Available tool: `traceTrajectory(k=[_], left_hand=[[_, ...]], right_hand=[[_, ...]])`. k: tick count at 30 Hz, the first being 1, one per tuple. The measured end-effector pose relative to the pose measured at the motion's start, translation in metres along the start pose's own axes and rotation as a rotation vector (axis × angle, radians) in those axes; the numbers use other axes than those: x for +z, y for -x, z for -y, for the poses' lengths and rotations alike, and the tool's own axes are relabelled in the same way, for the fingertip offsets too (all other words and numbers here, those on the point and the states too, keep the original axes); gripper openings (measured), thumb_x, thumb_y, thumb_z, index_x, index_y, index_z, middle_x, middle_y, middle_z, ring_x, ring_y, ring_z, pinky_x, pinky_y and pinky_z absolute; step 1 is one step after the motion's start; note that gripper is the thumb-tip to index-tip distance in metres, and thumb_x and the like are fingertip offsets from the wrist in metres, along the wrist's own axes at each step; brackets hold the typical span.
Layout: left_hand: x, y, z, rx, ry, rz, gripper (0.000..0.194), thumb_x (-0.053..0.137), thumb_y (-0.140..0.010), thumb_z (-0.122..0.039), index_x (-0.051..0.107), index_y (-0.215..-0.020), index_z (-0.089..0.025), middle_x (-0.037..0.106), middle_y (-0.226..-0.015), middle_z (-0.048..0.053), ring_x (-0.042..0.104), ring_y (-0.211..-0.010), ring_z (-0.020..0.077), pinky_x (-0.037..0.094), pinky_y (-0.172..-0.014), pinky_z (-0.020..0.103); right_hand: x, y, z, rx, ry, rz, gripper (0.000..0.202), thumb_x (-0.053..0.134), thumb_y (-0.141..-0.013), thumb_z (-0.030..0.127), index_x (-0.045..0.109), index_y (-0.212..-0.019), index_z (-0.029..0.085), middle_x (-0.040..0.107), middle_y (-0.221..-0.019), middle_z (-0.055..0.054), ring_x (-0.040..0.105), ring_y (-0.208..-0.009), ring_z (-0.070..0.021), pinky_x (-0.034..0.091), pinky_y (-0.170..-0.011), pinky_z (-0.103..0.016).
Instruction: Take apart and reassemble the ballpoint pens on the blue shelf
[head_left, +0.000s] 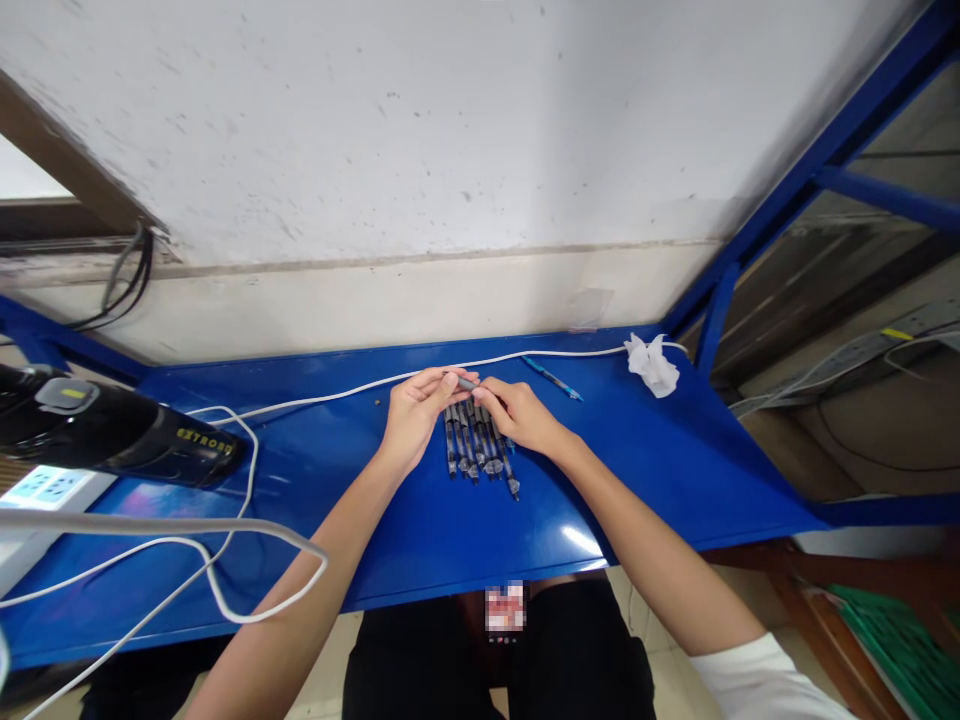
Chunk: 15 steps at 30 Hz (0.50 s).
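Observation:
A dark grey pen (465, 384) spans the gap between my fingertips above the blue table, most of it covered by the fingers. My left hand (418, 410) grips it from the left with thumb and fingers closed. From the right, my right hand (521, 412) pinches its other end. Just below both hands lies a row of several similar pens (472, 440), side by side, their clear bodies showing dark ink and their upper ends partly hidden. Beyond my right hand a blue pen (552, 379) rests alone on the table.
Crumpled white tissue (652, 366) sits at the table's (690, 460) back right. A white cable (337, 397) crosses the back. On the left are a large black cylinder (112, 425), a white power strip (52, 490) and looping white cables (217, 590) near my left forearm.

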<state>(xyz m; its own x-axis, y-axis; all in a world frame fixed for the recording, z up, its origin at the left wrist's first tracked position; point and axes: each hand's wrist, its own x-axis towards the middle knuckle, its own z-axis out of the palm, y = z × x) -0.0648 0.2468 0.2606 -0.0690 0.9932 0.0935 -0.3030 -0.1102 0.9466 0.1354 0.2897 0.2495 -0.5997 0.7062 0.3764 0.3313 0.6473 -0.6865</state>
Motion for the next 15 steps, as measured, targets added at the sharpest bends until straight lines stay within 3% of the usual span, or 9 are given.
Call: traceTrajectory(k=[5,7,10,12,15], left_hand=[[-0.0063,-0.0037,0.0068,0.005,-0.083,-0.141,0.034,0.097,-0.083,-0.046,0.078,-0.085,-0.017,0.082,-0.083,0.006,0.077,-0.074,0.0173,0.063,-0.078,0.03],[-0.0054,-0.0035,0.0058,0.032,-0.067,-0.101,0.033,0.098,-0.082,-0.043,0.08,-0.096,-0.019,0.083,-0.093,0.006,0.076,-0.079,0.016,0.061,-0.079,0.028],[-0.0019,-0.0014,0.0021,0.056,-0.044,0.019,0.039,0.095,-0.087,-0.039,0.082,-0.12,-0.022,0.083,-0.121,0.01,0.076,-0.102,0.0196,0.062,-0.09,0.031],[-0.0007,-0.0005,0.0011,0.057,-0.062,0.033,0.033,0.092,-0.09,-0.038,0.084,-0.118,-0.021,0.083,-0.122,0.011,0.076,-0.105,0.021,0.062,-0.093,0.033],[-0.0022,-0.0014,0.0037,0.041,-0.085,-0.052,0.026,0.094,-0.088,-0.04,0.084,-0.099,-0.019,0.084,-0.102,0.008,0.076,-0.09,0.0191,0.061,-0.085,0.031]], right_hand=[[0.0042,0.002,-0.0033,-0.028,0.156,0.009,0.039,0.039,-0.12,0.046,0.062,-0.1,0.023,0.064,-0.078,0.001,0.055,-0.064,-0.0154,0.033,-0.067,-0.028],[0.0037,0.0026,-0.0044,-0.049,0.172,0.002,0.037,0.039,-0.121,0.045,0.062,-0.102,0.023,0.067,-0.081,0.0,0.058,-0.066,-0.0159,0.034,-0.069,-0.028],[0.0014,0.003,-0.0055,-0.062,0.175,-0.011,0.035,0.039,-0.121,0.044,0.062,-0.106,0.023,0.068,-0.084,-0.001,0.061,-0.07,-0.0172,0.035,-0.071,-0.028],[0.0,0.003,-0.005,-0.061,0.175,-0.014,0.036,0.037,-0.121,0.044,0.062,-0.105,0.023,0.069,-0.085,-0.001,0.062,-0.072,-0.0179,0.037,-0.072,-0.029],[-0.0011,0.0027,-0.0026,-0.069,0.17,-0.024,0.039,0.033,-0.122,0.042,0.062,-0.105,0.023,0.071,-0.091,-0.003,0.065,-0.08,-0.0189,0.042,-0.077,-0.03]])
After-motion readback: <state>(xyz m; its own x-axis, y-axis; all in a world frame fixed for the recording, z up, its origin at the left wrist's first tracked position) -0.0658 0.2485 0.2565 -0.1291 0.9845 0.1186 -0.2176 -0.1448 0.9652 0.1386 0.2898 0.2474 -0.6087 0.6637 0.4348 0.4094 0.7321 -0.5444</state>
